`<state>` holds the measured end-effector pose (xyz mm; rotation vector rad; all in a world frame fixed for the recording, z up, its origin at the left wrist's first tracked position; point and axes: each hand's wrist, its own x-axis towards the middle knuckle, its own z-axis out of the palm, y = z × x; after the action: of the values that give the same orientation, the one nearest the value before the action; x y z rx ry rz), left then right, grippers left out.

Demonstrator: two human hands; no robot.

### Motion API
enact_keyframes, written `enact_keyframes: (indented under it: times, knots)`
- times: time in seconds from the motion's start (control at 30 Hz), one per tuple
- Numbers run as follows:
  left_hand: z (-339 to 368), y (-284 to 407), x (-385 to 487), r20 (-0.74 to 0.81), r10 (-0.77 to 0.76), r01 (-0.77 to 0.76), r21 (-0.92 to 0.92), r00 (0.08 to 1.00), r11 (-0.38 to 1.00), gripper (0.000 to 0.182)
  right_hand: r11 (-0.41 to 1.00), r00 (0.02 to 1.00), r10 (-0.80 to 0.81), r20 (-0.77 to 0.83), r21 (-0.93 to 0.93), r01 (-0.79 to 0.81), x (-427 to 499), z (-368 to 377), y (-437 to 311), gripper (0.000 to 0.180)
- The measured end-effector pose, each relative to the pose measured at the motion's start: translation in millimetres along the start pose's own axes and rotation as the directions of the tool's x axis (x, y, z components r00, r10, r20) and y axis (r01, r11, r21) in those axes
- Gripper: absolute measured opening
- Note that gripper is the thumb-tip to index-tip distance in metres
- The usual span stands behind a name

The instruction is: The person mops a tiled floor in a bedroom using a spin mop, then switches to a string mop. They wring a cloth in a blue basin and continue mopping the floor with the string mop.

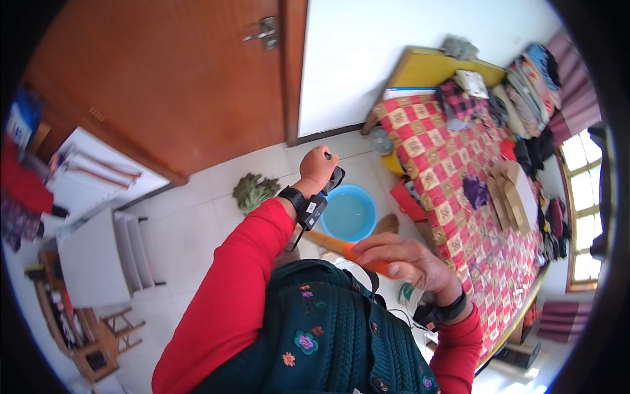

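My left hand [317, 168] is closed in a fist above the floor, just up from a light blue plastic basin [348, 213] that holds water. It grips a dark grey item [334, 180], perhaps cloth; most of it is hidden by the hand and wrist. In front of my body, my right hand [411, 261] holds the orange grip [379, 266] of a wooden pole [322, 240] between fingers and thumb. The pole passes behind my left forearm. On the tiles beyond lies a greenish-grey bundle of cloth strips [256, 192], like a mop head; any join with the pole is hidden.
A bed with a red checked cover [423, 143] stands at the right, bearing clothes and a cardboard box [512, 197]. A red bag [408, 199] and straw bristles [388, 224] are beside the basin. Ahead is a brown door [197, 88]; a white cabinet [93, 261] stands left.
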<state>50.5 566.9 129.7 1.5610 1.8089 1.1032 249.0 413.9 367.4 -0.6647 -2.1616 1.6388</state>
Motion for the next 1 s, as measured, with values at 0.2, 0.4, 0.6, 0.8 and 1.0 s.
enact_keyframes:
  times: [0.2, 0.4, 0.6, 0.8, 1.0]
  knots:
    - [-67.1, -79.0, -107.4, -0.353, -0.348, 0.351, -0.056, 0.869, 0.935, 0.032, 0.993, 0.989, -0.12, -0.089, -0.002, 0.12, -26.7, -16.9, 7.4, 0.049]
    - [-115.4, -187.8, -174.7, -0.524, -0.675, 0.543, -0.407, 0.52, 0.734, 0.039, 0.935, 0.841, -0.257, -0.476, -0.344, 0.091, -32.5, -7.3, 4.5, 0.039]
    - [-196.9, -266.2, -266.8, -0.571, -0.804, 0.556, -0.62, 0.165, 0.554, 0.046, 0.853, 0.841, -0.256, -0.477, -0.521, -0.036, -32.7, 6.2, 0.9, 0.042]
    - [-295.5, -293.2, -350.1, -0.677, -0.597, 0.87, 0.136, 0.431, 0.474, 0.057, 0.806, 0.756, -0.352, -0.552, -0.589, -0.055, -21.0, -1.5, -9.2, 0.044]
    - [-398.1, -365.0, -423.8, -0.724, -0.619, 0.881, -0.033, 0.305, 0.472, 0.047, 0.65, 0.573, -0.55, -0.608, -0.742, -0.164, -1.6, 6.0, -31.5, 0.032]
